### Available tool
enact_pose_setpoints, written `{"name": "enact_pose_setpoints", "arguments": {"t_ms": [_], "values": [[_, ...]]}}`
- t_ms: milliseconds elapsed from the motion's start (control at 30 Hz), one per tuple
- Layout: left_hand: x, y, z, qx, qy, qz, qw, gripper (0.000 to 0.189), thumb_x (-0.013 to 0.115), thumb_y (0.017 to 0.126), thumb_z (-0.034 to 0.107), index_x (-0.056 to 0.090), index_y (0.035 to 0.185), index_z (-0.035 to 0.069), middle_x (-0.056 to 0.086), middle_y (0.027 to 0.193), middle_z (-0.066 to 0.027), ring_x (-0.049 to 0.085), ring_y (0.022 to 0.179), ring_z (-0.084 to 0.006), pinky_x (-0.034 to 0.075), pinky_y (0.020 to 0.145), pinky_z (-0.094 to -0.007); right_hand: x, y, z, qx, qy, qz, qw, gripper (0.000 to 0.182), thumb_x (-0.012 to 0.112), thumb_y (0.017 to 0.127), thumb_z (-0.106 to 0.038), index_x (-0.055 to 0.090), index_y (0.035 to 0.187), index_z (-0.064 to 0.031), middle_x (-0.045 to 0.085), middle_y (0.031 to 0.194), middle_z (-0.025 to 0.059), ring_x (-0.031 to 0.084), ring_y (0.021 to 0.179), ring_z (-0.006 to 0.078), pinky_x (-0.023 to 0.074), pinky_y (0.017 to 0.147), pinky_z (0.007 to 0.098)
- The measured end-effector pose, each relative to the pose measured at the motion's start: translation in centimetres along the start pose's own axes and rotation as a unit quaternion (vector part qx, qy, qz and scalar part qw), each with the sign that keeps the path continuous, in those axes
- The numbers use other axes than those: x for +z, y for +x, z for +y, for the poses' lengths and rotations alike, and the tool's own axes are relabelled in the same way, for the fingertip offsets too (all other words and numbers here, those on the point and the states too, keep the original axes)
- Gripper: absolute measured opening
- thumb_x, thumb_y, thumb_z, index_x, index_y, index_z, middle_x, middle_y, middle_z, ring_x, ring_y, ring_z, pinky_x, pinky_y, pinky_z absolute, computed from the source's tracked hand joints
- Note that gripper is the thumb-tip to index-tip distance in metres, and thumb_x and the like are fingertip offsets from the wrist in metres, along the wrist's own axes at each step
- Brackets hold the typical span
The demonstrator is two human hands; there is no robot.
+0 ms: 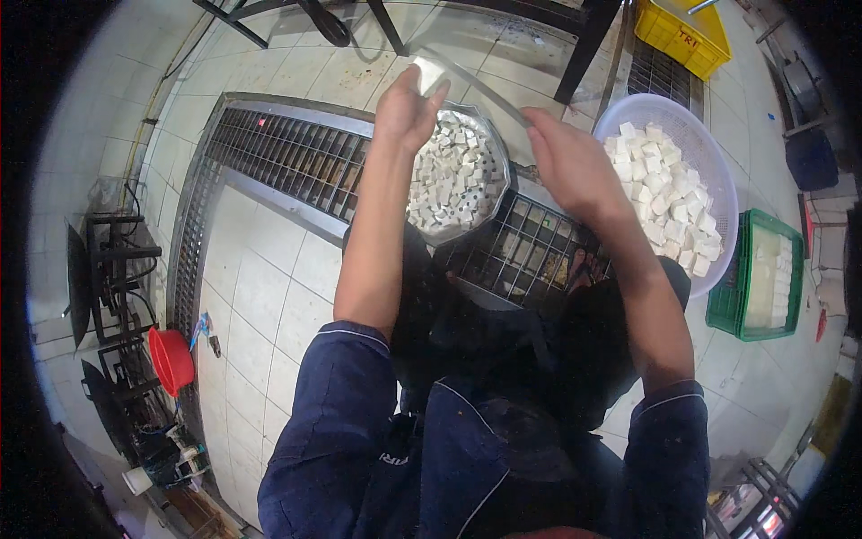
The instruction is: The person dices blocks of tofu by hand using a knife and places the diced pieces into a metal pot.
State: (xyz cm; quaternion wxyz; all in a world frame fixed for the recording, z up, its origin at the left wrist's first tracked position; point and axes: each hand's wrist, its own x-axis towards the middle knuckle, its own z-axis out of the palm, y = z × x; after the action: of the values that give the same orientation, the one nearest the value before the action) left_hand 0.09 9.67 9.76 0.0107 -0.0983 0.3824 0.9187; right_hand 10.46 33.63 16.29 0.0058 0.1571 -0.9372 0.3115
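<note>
A white block that looks like tofu (pixel 429 74) rests in my left hand (pixel 409 111), raised at the far rim of a round metal pan with holes (pixel 499 202). My right hand (pixel 572 162) grips a knife, its long thin blade (pixel 481 86) pointing up and left so that the tip lies close to the block. Inside the pan are many small white cubes (pixel 450 172). To the right of my right hand stands a pale plastic colander (pixel 726 195), heaped with larger white blocks (pixel 663 192). My right forearm hides part of its near left side.
Metal floor grating (pixel 289 145) runs under and beside the pan. A green crate (pixel 744 283) with white blocks stands at right, and a yellow crate (pixel 683 40) at the far right. Black table legs (pixel 586 57) rise ahead. A red basin (pixel 172 360) is at left near black metal stands (pixel 111 269).
</note>
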Motion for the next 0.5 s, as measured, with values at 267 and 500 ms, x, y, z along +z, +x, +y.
{"name": "enact_pose_setpoints", "arguments": {"t_ms": [267, 500], "values": [[0.6, -0.3, -1.1, 0.060, 0.022, -0.015, 0.998, 0.027, 0.049, 0.107, 0.010, 0.052, 0.128, -0.006, 0.062, 0.124, -0.0140, 0.061, 0.118, -0.0250, 0.050, 0.110, -0.0400, 1.8, 0.7, 0.2, -0.018, -0.027, 0.020, 0.999, 0.028, 0.051, 0.104, -0.017, 0.059, 0.129, -0.0065, 0.070, 0.109, 0.0254, 0.066, 0.102, 0.0462, 0.0516, 0.086, 0.0542], [2.9, -3.1, -0.5, 0.075, 0.076, -0.020, 0.994, 0.025, 0.053, 0.106, 0.010, 0.055, 0.126, -0.005, 0.064, 0.122, -0.0123, 0.063, 0.116, -0.0221, 0.050, 0.109, -0.0391, 2.1, 1.4, -0.6, -0.004, -0.034, 0.006, 0.999, 0.026, 0.045, 0.102, -0.018, 0.058, 0.121, -0.0048, 0.070, 0.103, 0.0259, 0.067, 0.099, 0.0461, 0.0521, 0.085, 0.0551]]}}
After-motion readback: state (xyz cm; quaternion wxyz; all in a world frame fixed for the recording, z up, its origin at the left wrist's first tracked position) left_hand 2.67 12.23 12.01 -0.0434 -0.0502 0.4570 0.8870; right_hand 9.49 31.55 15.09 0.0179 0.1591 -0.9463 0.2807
